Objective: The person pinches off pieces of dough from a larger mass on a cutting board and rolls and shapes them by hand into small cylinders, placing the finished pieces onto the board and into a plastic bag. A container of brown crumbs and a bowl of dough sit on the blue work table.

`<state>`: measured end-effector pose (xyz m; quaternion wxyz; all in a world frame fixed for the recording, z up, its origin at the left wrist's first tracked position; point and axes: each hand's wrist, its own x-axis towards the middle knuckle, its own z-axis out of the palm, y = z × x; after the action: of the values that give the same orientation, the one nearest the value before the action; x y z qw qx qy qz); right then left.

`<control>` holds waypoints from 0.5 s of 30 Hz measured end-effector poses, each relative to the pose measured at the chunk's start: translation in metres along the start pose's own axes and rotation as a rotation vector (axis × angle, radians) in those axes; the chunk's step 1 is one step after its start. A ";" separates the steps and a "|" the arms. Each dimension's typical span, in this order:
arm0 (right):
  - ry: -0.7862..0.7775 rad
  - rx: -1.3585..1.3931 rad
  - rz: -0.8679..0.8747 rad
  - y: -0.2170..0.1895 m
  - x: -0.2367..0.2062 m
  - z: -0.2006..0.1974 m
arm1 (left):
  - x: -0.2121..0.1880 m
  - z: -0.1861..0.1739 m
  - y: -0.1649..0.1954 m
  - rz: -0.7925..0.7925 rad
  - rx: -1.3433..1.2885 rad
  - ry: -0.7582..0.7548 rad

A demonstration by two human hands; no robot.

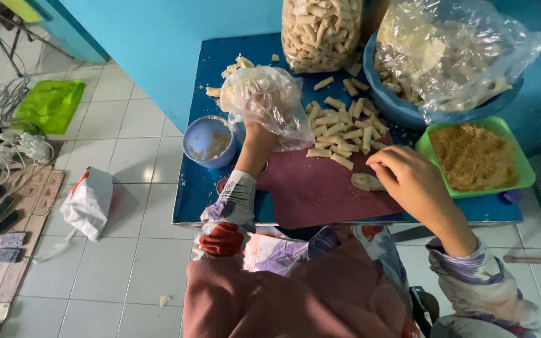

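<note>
Your right hand rests on the maroon mat, fingers curled down and pinched onto a pale dough roll. The roll lies flat on the mat, its left end showing beyond your fingertips and the rest tucked beneath them.

Your left hand is inside a clear plastic bag worn like a glove, reaching over the far part of the blue counter. Through the crinkled plastic you cannot tell whether those fingers are spread or closed, or whether they hold anything.

Between your two hands, at the far edge of the mat, lies a loose pile of finished rolls, well apart from the one under your right fingers. A small blue bowl stands just left of your left wrist. To the right of your right hand sits a green tray of brown crumbs, close by but not touching it. Behind that tray is a big blue basin covered with clear plastic, and beside it a tall clear bag packed with rolls.
</note>
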<state>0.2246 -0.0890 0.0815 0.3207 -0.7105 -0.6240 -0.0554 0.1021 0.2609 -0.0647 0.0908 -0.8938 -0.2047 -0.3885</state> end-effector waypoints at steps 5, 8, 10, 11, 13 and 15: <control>0.011 -0.006 -0.019 0.004 -0.002 0.000 | -0.008 -0.011 -0.007 0.061 -0.067 0.075; -0.011 0.012 0.011 0.003 -0.002 0.000 | -0.007 -0.016 0.002 0.030 -0.103 0.082; -0.009 0.023 -0.010 0.002 -0.001 0.000 | -0.002 -0.019 0.009 0.020 0.005 0.103; -0.006 0.027 -0.020 0.001 -0.001 0.000 | 0.000 -0.022 0.012 0.017 0.059 0.115; -0.002 0.021 -0.018 -0.001 0.000 0.001 | 0.003 -0.031 0.012 0.060 0.151 0.088; 0.002 0.015 -0.003 -0.001 0.000 0.000 | 0.006 -0.040 0.012 -0.002 0.055 0.058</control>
<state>0.2240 -0.0891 0.0821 0.3265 -0.7072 -0.6249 -0.0520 0.0850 0.2393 -0.0329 0.1209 -0.8792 -0.2134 -0.4085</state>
